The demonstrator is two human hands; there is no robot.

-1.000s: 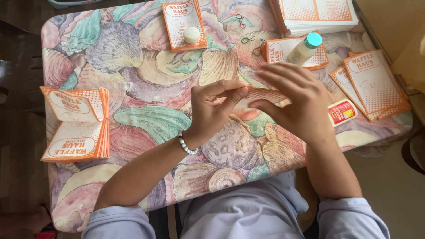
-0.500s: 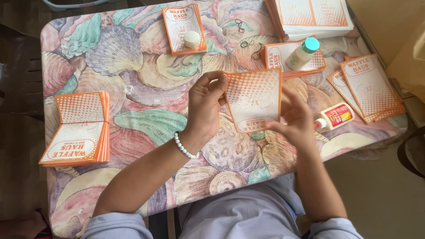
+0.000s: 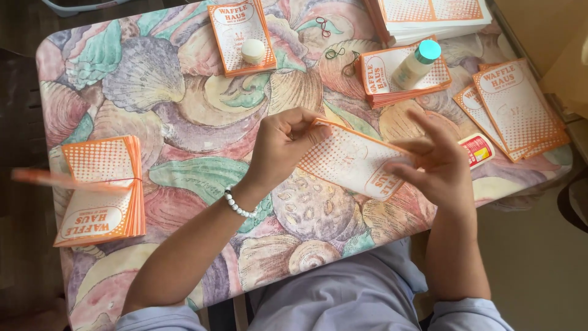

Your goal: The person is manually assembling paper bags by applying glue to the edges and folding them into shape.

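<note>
A view from above onto a small table [image 3: 184, 129] covered with a pastel cloth printed with seashells. Near the middle of the table, toward its near edge, a person holds one orange-and-white paper sleeve [image 3: 352, 160] flat between both hands, lifted just above the cloth. The left hand [image 3: 282, 147] pinches the sleeve's left end between thumb and curled fingers; a white bead bracelet [image 3: 237, 205] circles that wrist. The right hand [image 3: 438, 168] supports the sleeve's right end from behind with its fingers spread wide (slightly blurred, so exactly how it grips cannot be told).

At the left edge lies a banded stack of sleeves [image 3: 101, 190], with a blurred orange strip across its top. Near the far edge, left of centre, another small stack [image 3: 229, 21] lies with a round cream lid [image 3: 253, 51] resting on it. Loose rubber bands [image 3: 334, 52] lie just right of it. Farther right, a stack [image 3: 376, 70] carries a white bottle with a teal cap [image 3: 416, 64] lying on its side. A tall pile of flat sheets [image 3: 429, 18] sits at the far right corner. Near the right edge, several sleeves [image 3: 514, 107] are fanned out, and a small red-and-white tube [image 3: 478, 150] lies just beside the right hand. The person's light blue clothing [image 3: 343, 294] shows below the near edge.
</note>
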